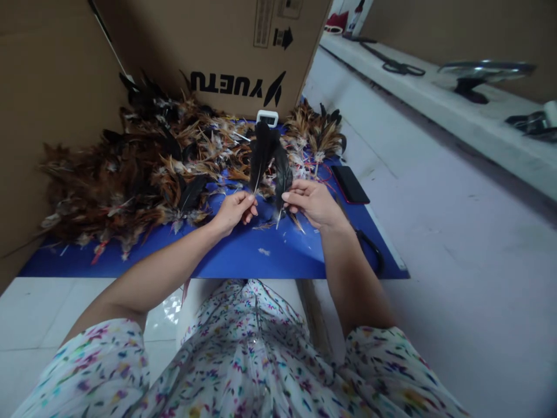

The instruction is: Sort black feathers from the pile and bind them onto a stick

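Observation:
My left hand pinches the quill of a black feather that stands upright above a blue mat. My right hand pinches a second, smaller black feather by its quill, right beside the first. Both hands hover close together over the mat's middle. A big heap of brown, black and orange feathers lies on the mat to the left and behind my hands.
A cardboard box printed with black letters stands behind the heap, another cardboard wall at the left. A black phone lies on the mat's right edge, with a smaller feather bundle beyond it. Scissors rest on a white ledge at the back right.

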{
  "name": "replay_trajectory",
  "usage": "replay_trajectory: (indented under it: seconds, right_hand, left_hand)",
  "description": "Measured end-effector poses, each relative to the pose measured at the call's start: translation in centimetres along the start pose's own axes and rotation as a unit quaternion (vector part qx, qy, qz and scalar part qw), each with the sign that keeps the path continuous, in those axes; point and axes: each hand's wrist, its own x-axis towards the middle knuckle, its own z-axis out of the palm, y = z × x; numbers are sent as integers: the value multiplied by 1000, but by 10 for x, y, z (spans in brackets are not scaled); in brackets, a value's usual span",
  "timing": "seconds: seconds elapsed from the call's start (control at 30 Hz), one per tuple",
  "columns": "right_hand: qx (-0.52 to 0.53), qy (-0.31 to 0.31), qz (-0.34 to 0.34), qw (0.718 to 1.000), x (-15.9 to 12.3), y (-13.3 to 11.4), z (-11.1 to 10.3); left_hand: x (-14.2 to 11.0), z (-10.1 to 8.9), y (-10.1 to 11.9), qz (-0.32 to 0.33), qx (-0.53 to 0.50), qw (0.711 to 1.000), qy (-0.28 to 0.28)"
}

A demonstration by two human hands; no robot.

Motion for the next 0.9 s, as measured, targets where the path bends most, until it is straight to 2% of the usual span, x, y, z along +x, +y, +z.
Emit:
replay_trajectory:
  seconds: [0.13, 0.3, 0.4, 0.53, 0.73, 0.9]
  right_hand:
    - [22, -11, -59, 998, 5, -12, 18]
    - [12, 38, -130, 991, 18, -5, 32]
    - [-7, 58, -125, 990, 22, 7, 33]
    - [-12, 52, -114, 992, 21, 17, 31]
    - [-10, 59, -122, 991, 19, 17, 32]
    - [-8, 68, -102, 992, 20, 19, 32]
  left_hand:
    - [-1, 0, 0, -24, -35, 998, -36]
    - [-2, 1, 4, -81, -55, 994, -38]
    - [-2, 1, 5, -90, -58, 994, -36]
    - [-3, 1, 3, -78, -46, 995, -51]
    - [-2, 0, 0, -50, -30, 996, -62]
    - [-1, -1, -1, -14, -6, 998, -54]
